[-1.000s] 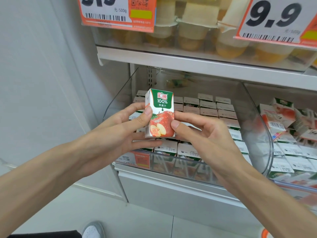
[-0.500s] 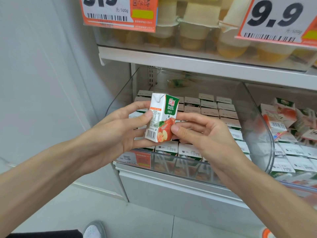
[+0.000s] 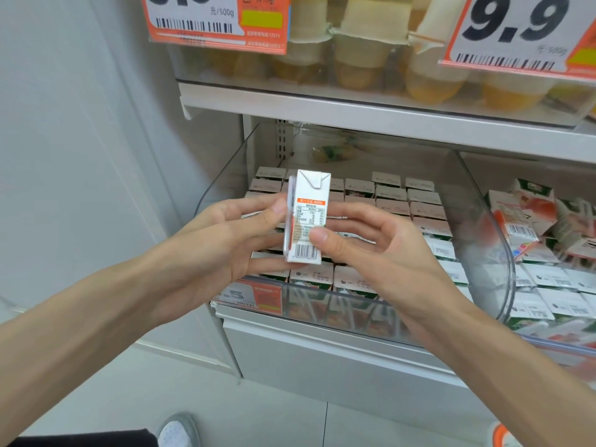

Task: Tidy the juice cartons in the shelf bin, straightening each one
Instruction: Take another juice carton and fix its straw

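Bright even light, soft wide-angle edges

I log bare left forearm (image 3: 84,330), bare right forearm (image 3: 522,375); white, grey-edged shoe (image 3: 175,430); black fabric garment (image 3: 80,439).

My bare forearms reach in from the lower corners and meet ahead of me. My left hand (image 3: 222,240) grips the juice carton (image 3: 308,217) at its left edge (thumb near the top). My right hand (image 3: 380,253) pinches it, thumb in front and fingers behind.
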A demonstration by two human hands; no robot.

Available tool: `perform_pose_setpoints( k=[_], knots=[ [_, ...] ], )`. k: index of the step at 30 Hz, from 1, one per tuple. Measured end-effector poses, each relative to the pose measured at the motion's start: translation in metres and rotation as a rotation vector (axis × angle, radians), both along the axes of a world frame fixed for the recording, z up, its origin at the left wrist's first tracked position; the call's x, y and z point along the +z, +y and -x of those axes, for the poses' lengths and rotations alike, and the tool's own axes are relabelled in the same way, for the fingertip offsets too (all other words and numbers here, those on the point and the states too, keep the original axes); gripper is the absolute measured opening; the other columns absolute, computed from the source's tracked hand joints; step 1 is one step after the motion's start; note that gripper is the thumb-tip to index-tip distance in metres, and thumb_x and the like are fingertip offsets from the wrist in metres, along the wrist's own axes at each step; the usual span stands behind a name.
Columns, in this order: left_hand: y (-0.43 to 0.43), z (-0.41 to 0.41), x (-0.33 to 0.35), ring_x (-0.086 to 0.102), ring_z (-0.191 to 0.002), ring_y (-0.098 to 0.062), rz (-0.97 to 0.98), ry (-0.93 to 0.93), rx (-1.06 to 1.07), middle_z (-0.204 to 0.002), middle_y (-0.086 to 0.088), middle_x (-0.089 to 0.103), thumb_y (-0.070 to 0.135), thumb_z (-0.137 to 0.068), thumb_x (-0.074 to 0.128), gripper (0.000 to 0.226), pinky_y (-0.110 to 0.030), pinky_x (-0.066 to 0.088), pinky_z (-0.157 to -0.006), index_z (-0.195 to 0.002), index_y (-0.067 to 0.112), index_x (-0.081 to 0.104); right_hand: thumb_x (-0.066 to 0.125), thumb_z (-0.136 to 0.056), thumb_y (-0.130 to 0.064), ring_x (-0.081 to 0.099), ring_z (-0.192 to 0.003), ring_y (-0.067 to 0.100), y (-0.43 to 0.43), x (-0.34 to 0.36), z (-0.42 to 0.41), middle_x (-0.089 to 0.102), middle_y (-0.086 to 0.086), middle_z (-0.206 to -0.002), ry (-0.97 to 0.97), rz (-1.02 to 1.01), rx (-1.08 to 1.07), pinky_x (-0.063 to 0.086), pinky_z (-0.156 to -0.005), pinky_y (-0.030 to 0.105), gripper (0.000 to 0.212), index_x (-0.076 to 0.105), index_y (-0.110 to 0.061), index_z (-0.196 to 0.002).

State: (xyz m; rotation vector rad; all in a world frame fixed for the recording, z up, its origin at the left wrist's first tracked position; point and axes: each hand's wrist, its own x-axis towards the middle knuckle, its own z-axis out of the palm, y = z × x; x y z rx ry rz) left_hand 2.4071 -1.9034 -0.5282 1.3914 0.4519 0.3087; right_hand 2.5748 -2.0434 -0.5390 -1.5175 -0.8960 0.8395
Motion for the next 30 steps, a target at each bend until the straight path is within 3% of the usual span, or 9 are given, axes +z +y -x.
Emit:
perform_pose_setpoints(
  k=[3, 8, 12, 16, 20, 22, 25, 28, 30],
  knots=[
    [0.0, 0.001, -0.001, 0.071, -0.125, -0.024, 0.013, 0.006, 0.029, -0.133, -0.005, 0.074, 0.019, -0.105, 0.055, 0.04, -0.038, 0.06, -0.099, -0.145, 0.016, 0.06, 0.086, -0.076, -0.033, 0.077, -0.099, 0.007, 0.001, -0.001, 0.0, 0.081, -0.009, -0.108, 0.013, -0.031, -0.002, 0.059, -0.084, 0.018, 0.039, 0.076, -0.021, -0.113],
    [-0.002, 0.001, 0.0, 0.073, -0.12, -0.03, 0.08, -0.005, 0.056, -0.128, -0.012, 0.076, 0.017, -0.102, 0.061, 0.044, -0.041, 0.06, -0.099, -0.145, 0.013, 0.054, 0.078, -0.089, -0.032, 0.075, -0.106, 0.004, 0.001, 0.0, 0.002, 0.08, -0.015, -0.113, -0.042, -0.036, 0.05, 0.055, -0.096, 0.024, 0.024, 0.079, -0.026, -0.112],
    [-0.004, 0.0, 0.0, 0.075, -0.115, -0.033, 0.089, 0.002, 0.098, -0.124, -0.012, 0.077, 0.018, -0.097, 0.066, 0.046, -0.042, 0.062, -0.095, -0.141, 0.011, 0.054, 0.082, -0.081, -0.043, 0.074, -0.105, 0.015, 0.002, 0.001, 0.002, 0.08, -0.014, -0.108, -0.121, -0.014, 0.038, 0.058, -0.096, 0.028, 0.028, 0.083, -0.036, -0.108],
    [-0.004, 0.0, 0.0, 0.076, -0.113, -0.032, 0.097, 0.009, 0.106, -0.123, -0.014, 0.078, 0.018, -0.099, 0.064, 0.044, -0.042, 0.063, -0.094, -0.142, 0.011, 0.054, 0.088, -0.079, -0.033, 0.077, -0.099, 0.018, 0.004, -0.002, -0.002, 0.081, -0.001, -0.101, -0.044, -0.013, -0.03, 0.06, -0.091, 0.022, 0.029, 0.082, -0.028, -0.106],
    [-0.002, 0.001, -0.001, 0.077, -0.11, -0.032, 0.087, 0.016, 0.12, -0.122, -0.013, 0.078, 0.01, -0.102, 0.06, 0.039, -0.039, 0.065, -0.087, -0.141, 0.011, 0.054, 0.085, -0.085, -0.031, 0.077, -0.097, 0.011, 0.003, 0.001, -0.002, 0.082, -0.004, -0.101, -0.05, 0.013, -0.063, 0.06, -0.1, 0.035, 0.039, 0.073, -0.035, -0.122],
    [-0.003, 0.001, -0.002, 0.078, -0.108, -0.028, 0.038, 0.031, 0.134, -0.119, -0.01, 0.079, 0.011, -0.1, 0.063, 0.041, -0.036, 0.066, -0.081, -0.14, 0.017, 0.056, 0.082, -0.089, -0.034, 0.076, -0.092, 0.007, 0.002, 0.003, -0.001, 0.082, -0.004, -0.098, -0.07, -0.009, -0.071, 0.057, -0.102, 0.039, 0.046, 0.064, -0.043, -0.13],
    [-0.006, 0.001, -0.001, 0.079, -0.101, -0.027, -0.04, 0.05, 0.15, -0.114, -0.007, 0.081, 0.025, -0.1, 0.064, 0.047, -0.032, 0.065, -0.076, -0.142, 0.042, 0.053, 0.074, -0.096, -0.038, 0.076, -0.084, 0.008, 0.0, 0.007, 0.001, 0.082, -0.002, -0.094, -0.082, -0.042, -0.073, 0.058, -0.094, 0.033, 0.046, 0.056, -0.056, -0.134],
    [-0.008, -0.001, 0.001, 0.08, -0.085, -0.028, -0.07, 0.046, 0.162, -0.112, -0.006, 0.081, 0.037, -0.1, 0.062, 0.04, -0.031, 0.064, -0.073, -0.137, 0.052, 0.058, 0.063, -0.105, -0.026, 0.074, -0.079, 0.01, 0.001, 0.008, 0.003, 0.082, 0.001, -0.095, -0.088, -0.063, -0.054, 0.06, -0.085, 0.029, 0.031, 0.069, -0.047, -0.127],
    [-0.009, -0.002, 0.001, 0.077, -0.076, -0.024, -0.077, 0.042, 0.162, -0.11, -0.005, 0.08, 0.04, -0.101, 0.059, 0.033, -0.029, 0.063, -0.071, -0.131, 0.049, 0.066, 0.059, -0.107, -0.015, 0.074, -0.083, 0.011, 0.003, 0.005, 0.003, 0.081, 0.002, -0.096, -0.104, -0.035, -0.037, 0.059, -0.089, 0.032, 0.037, 0.071, -0.044, -0.126]
  ],
)
